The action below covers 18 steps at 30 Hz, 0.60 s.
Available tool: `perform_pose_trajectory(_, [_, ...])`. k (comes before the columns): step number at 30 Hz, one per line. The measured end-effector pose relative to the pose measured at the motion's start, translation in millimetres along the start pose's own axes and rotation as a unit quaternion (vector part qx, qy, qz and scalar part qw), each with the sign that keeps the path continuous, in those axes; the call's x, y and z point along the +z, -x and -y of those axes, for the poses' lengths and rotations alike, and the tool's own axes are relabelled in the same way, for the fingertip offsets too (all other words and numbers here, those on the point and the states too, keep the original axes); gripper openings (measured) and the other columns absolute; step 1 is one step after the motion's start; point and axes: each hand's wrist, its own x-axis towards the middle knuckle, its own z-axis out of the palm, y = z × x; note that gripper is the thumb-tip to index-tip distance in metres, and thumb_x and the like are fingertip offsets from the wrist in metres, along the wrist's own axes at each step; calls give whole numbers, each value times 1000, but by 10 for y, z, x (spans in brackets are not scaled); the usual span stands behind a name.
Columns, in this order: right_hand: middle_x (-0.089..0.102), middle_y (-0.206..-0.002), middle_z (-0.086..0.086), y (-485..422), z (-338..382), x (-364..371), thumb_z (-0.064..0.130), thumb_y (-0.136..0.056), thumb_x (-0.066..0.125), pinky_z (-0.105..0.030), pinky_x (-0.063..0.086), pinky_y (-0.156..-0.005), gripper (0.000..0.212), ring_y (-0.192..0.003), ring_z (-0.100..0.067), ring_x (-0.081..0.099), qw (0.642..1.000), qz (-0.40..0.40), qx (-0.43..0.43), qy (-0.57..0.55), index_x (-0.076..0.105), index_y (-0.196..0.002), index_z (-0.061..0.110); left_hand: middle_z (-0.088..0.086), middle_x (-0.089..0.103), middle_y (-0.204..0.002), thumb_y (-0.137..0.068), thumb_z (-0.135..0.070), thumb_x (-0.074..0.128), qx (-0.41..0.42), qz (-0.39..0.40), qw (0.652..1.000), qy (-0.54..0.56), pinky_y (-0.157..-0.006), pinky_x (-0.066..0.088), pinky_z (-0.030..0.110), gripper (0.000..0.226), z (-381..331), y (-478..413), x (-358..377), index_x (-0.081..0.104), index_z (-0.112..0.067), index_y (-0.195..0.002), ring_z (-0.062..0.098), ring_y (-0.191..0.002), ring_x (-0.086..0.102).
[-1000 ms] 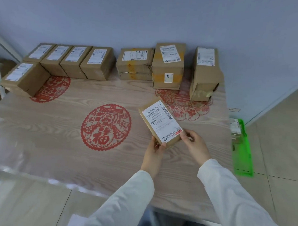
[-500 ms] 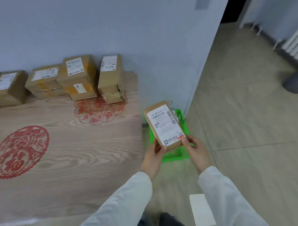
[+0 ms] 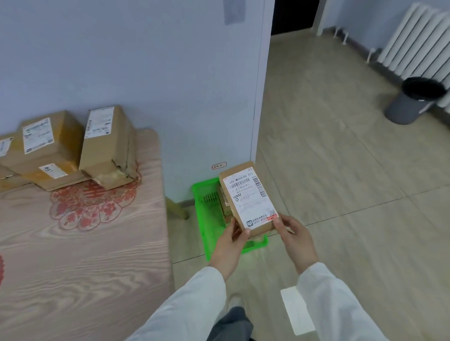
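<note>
At centre frame, the left hand (image 3: 230,244) and right hand (image 3: 294,237) pinch the box's (image 3: 248,198) near corners, label up, above the green basket (image 3: 206,210); boxes (image 3: 65,150) crowd the table (image 3: 86,254) at left.

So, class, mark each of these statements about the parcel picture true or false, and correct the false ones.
1. The left hand and the right hand both hold the brown cardboard parcel with a white label. True.
2. The parcel has been set down. False: the hands hold it in the air over the green plastic basket.
3. That basket is empty. False: at least a second brown parcel shows inside it.
4. A grey round waste bin stands beside the white radiator. True.
</note>
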Motion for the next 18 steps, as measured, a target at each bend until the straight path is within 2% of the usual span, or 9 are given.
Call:
perform_pose_trajectory(3, [65,-98,-1,-222,48,24,18,-92,60,2,40,-67,21,-83,5,57,1000,2,2,5,65,-110,9,-13,51,-132,-98,-25,50,-10,2,1000,-4,-99,33,16,48,-45,-233,-10,36,-20,-145,5,-124,49])
perform_pose_trajectory(8, [65,-99,1,-527,87,101,19,-92,60,4,38,-68,21,-92,-8,57,1000,8,7,10,65,-110,11,-10,50,-135,-98,-24,50,-30,-4,1000,-4,-99,32,15,52,-118,-508,-34,33,-17,-147,2,-119,48])
perform_pose_trajectory(13, [65,-98,-1,-856,66,200,17,-92,60,2,39,-67,20,-85,-1,58,999,35,15,15,65,-110,8,-12,50,-132,-99,-23,49,-45,-15,999,-6,-93,31,10,51,-115,-767,-71,33,-17,-147,0,-116,47])
perform_pose_trajectory(16, [66,-102,-3,-1082,7,277,20,-92,61,-13,43,-78,24,-96,-14,60,997,69,26,21,65,-112,7,-6,49,-139,-99,-22,48,-67,-38,997,-2,-91,30,8,53,-81,-943,-82,30,-13,-149,3,-121,46])
perform_pose_trajectory(18, [66,-104,-3,-1242,-25,327,21,-91,62,-20,43,-83,26,-102,-17,59,995,88,33,24,65,-113,7,-3,50,-136,-99,-20,47,-69,-59,996,3,-87,31,7,50,-71,-1060,-77,32,-15,-147,3,-115,45])
